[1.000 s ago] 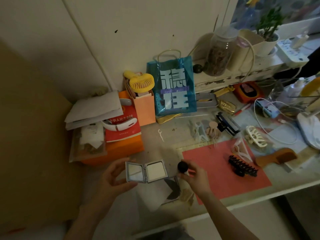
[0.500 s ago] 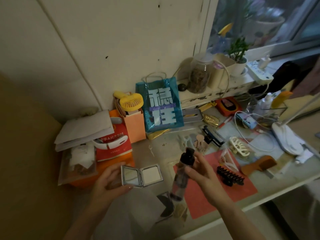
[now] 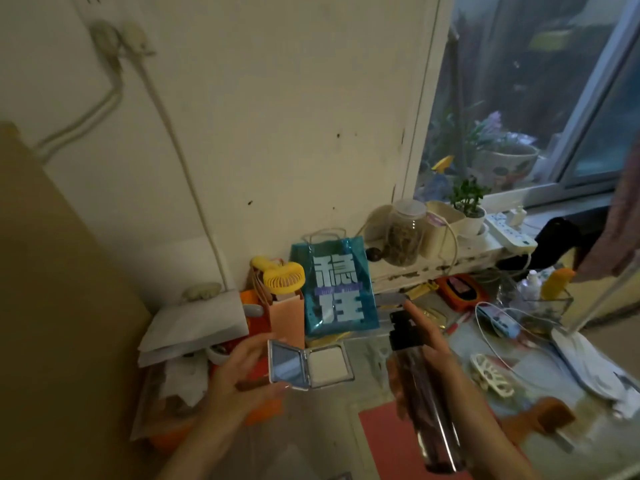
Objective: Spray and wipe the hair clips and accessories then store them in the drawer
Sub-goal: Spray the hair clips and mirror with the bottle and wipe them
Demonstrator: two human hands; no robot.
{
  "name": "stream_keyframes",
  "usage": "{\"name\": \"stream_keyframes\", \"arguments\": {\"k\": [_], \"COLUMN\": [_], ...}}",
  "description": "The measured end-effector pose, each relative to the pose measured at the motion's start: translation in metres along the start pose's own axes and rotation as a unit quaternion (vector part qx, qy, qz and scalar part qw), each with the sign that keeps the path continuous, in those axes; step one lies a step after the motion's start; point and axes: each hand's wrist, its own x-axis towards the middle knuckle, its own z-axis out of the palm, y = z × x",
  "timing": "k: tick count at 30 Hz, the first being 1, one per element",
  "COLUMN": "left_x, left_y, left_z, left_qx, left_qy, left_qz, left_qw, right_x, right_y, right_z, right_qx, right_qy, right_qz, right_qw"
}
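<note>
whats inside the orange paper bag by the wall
A yellow handheld fan sticks out of the top of the orange paper bag. Whatever lies deeper is hidden by the bag's walls.

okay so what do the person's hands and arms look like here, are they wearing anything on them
Both forearms are bare as far as the frame shows: no sleeves, gloves, watch or bracelets visible. The left hand has longish nails with a pale, glossy finish. No rings show on it or on the right hand, though the dim, blurred picture could hide small details.
</note>
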Motion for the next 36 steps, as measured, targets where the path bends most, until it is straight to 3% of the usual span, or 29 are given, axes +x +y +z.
{"name": "stream_keyframes", "arguments": {"k": [3, 6, 16, 29, 36], "left_x": [0.008, 0.015, 0.036, 0.034, 0.031], "left_y": [0.025, 0.059, 0.167, 0.257, 0.262], "left_z": [0.0, -0.005, -0.026, -0.035, -0.029], "left_qx": [0.0, -0.02, -0.039, -0.074, -0.062], "left_qy": [-0.005, 0.0, 0.021, -0.017, -0.015], "left_qz": [0.044, 0.08, 0.259, 0.406, 0.403], "left_qw": [0.999, 0.997, 0.965, 0.911, 0.913], "right_x": [-0.003, -0.001, 0.015, 0.028, 0.028], "right_y": [-0.023, -0.047, -0.129, -0.191, -0.202], "right_z": [0.011, 0.025, 0.083, 0.124, 0.125], "right_qx": [-0.046, -0.142, -0.403, -0.474, -0.484], "right_qy": [-0.014, -0.037, -0.05, 0.025, 0.044], "right_qz": [-0.017, -0.097, -0.262, -0.436, -0.446], "right_qw": [0.999, 0.984, 0.875, 0.765, 0.752]}}
